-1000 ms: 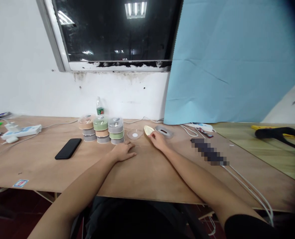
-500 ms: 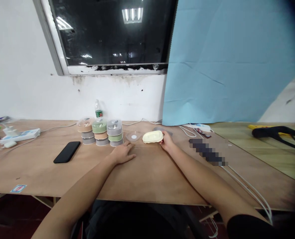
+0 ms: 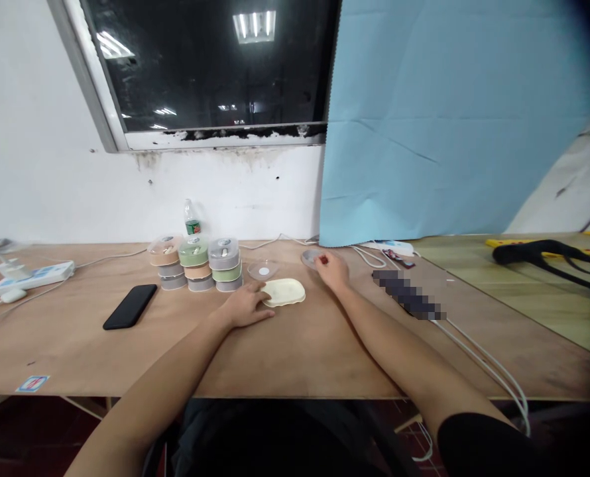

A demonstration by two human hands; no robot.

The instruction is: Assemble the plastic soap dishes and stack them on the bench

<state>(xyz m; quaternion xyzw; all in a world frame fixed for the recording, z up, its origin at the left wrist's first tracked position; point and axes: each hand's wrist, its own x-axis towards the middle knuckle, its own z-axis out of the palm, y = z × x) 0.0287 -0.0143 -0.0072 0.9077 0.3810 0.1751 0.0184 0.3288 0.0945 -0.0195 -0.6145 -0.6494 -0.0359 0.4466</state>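
A shallow cream oval tray [image 3: 286, 292] with an uneven edge lies on the table in front of me. My left hand [image 3: 245, 305] rests at its left end, fingers and thumb apart, fingertips touching the rim. Farther back, my right hand [image 3: 332, 270] has its fingers bent together at a grey see-through shallow piece [image 3: 309, 257], covering its right part. A clear round lid [image 3: 264, 269] with a white spot lies behind the tray. To the left stand stacked oval boxes with clear tops: a left stack [image 3: 172, 271], a middle stack [image 3: 199, 271] and a right stack [image 3: 228, 268].
A black phone [image 3: 130, 307] lies left of my left arm. Behind the stacks stands a plastic bottle [image 3: 191, 217]. White power strips [image 3: 39, 277] and cables lie at both sides. A dark pixelated object [image 3: 408, 293] sits right of my right arm, beyond which is a black-and-yellow tool [image 3: 533, 255].
The cream tray has gone from my right hand down onto the table by my left fingers. My right hand has moved back to the grey piece. The view has shifted slightly right.
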